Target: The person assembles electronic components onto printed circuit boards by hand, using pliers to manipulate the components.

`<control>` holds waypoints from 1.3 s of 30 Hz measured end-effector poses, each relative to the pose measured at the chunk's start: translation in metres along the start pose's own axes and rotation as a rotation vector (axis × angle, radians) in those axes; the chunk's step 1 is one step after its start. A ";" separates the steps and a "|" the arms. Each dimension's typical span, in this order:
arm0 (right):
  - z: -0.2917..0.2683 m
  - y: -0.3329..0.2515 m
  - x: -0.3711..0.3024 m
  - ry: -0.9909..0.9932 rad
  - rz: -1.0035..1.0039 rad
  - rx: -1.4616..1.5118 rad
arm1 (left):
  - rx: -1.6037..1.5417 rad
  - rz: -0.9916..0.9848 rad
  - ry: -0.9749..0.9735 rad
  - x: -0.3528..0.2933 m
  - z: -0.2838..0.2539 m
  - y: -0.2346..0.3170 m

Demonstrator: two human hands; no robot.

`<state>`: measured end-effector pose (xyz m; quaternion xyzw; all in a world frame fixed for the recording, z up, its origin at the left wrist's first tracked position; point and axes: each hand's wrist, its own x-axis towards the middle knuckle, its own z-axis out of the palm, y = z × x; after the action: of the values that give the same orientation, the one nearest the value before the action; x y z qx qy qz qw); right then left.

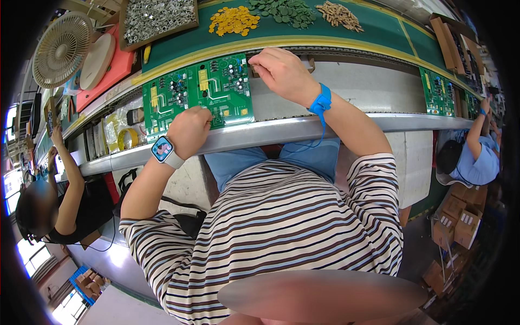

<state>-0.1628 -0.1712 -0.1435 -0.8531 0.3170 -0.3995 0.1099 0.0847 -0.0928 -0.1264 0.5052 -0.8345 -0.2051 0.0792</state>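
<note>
A green circuit board panel, set with small components and yellow parts, lies across the rails of the line in front of me. My left hand, with a watch on the wrist, is curled closed over the near part of the panel; anything within its fingers is hidden. At the panel's far right corner, beside a small white connector, the fingertips of my right hand are pinched together. What they hold, if anything, is too small to make out. A blue wrist strap with a cord circles my right wrist.
Behind the rail, a green belt carries piles of yellow discs, green discs and tan parts. A box of metal parts and a fan stand left. More boards lie right. People work at both sides.
</note>
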 end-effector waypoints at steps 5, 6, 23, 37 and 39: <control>0.000 0.002 -0.001 -0.016 0.010 0.005 | 0.040 0.027 -0.058 0.002 -0.004 0.000; 0.001 0.002 -0.001 -0.016 0.009 0.005 | 0.037 0.030 -0.076 0.003 -0.005 -0.001; 0.008 0.008 -0.005 -0.063 0.065 -0.007 | -0.059 0.026 -0.182 0.015 -0.007 -0.006; 0.007 0.009 -0.005 -0.079 0.068 0.024 | -0.324 -0.146 -0.158 0.009 -0.011 -0.011; 0.006 0.009 -0.006 -0.082 0.074 0.025 | -0.318 -0.130 -0.182 0.009 -0.009 -0.012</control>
<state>-0.1648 -0.1749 -0.1550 -0.8550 0.3387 -0.3636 0.1484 0.0934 -0.1077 -0.1244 0.5186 -0.7608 -0.3841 0.0688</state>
